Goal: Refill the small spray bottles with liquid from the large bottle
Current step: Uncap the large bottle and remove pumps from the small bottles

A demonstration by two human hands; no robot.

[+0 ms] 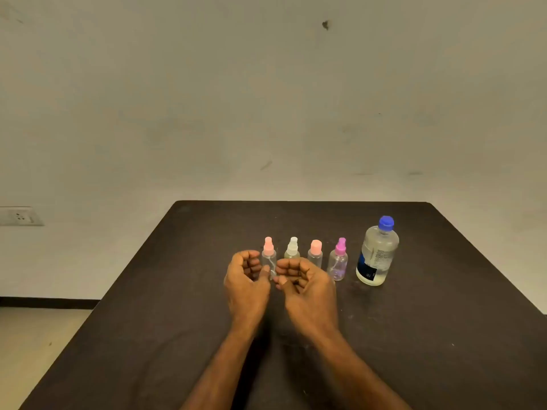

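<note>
Several small clear spray bottles stand in a row on the dark table (444,335): one with a light pink sprayer (268,252), one with a white sprayer (292,248), one with a salmon cap (315,253) and one with a magenta sprayer (339,260). To their right stands the large clear bottle (378,253) with a blue cap and dark label, holding clear liquid. My left hand (247,279) and right hand (305,284) hover palms up just in front of the row, fingers loosely curled, holding nothing. They partly hide the lower parts of the left two bottles.
A plain pale wall rises behind the table. A wall socket (20,216) sits low at the far left, with light floor (32,344) beside the table's left edge. The table's right edge runs diagonally past the large bottle.
</note>
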